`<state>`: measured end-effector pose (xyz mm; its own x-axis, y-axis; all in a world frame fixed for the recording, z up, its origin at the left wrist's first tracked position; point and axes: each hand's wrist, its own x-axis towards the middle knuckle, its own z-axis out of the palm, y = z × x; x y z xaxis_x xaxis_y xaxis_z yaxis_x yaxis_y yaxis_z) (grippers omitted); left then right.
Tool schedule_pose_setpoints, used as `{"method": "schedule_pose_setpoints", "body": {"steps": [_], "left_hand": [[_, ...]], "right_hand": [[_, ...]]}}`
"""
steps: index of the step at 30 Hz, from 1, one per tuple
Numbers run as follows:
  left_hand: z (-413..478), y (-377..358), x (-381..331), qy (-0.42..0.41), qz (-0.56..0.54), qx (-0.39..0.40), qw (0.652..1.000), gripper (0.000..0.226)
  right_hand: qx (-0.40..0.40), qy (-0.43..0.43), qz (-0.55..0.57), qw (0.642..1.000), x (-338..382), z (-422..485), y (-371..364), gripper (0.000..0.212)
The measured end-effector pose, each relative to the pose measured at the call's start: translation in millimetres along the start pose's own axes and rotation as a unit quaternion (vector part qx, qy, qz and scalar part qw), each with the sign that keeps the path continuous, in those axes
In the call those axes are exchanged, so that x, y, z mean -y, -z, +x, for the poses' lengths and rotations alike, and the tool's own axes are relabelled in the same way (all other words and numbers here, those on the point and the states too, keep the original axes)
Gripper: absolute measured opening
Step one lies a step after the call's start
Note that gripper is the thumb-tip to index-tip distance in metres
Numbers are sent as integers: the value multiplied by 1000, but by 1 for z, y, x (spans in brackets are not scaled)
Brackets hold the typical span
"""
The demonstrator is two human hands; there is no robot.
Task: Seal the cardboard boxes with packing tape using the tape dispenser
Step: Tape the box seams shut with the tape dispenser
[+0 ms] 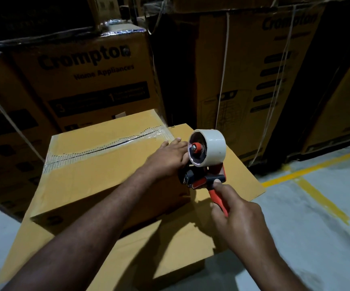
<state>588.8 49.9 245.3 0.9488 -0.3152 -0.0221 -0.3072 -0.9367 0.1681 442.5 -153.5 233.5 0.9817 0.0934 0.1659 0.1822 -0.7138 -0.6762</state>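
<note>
Right hand [239,215] grips the tape dispenser [206,162] by its red handle, beside the small box [98,164]. Left hand [167,158] lies flat on its taped top. A big box [86,70] behind says "Crompton Home Appliances".

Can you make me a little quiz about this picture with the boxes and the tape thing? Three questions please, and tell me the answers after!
1. True or false: the right hand grips the tape dispenser by its orange handle.
2. Pick one. The left hand is:
A) lying flat on the top box
B) holding scissors
C) lifting the box off the floor
3. Fill in the word: the seam on the top box is already covered with clear ____.

Key: 1 true; 2 A; 3 tape.
</note>
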Motion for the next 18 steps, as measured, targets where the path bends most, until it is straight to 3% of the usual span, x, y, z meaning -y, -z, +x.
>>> {"method": "schedule_pose_setpoints", "body": {"steps": [6,18], "left_hand": [[5,-3,-7,17,1,-10,1000,49],[-13,0,-26,27,7,-32,999,52]], "right_hand": [[7,-32,25,999,-3,4,5,46],[10,82,-117,990,-10,7,23,54]]}}
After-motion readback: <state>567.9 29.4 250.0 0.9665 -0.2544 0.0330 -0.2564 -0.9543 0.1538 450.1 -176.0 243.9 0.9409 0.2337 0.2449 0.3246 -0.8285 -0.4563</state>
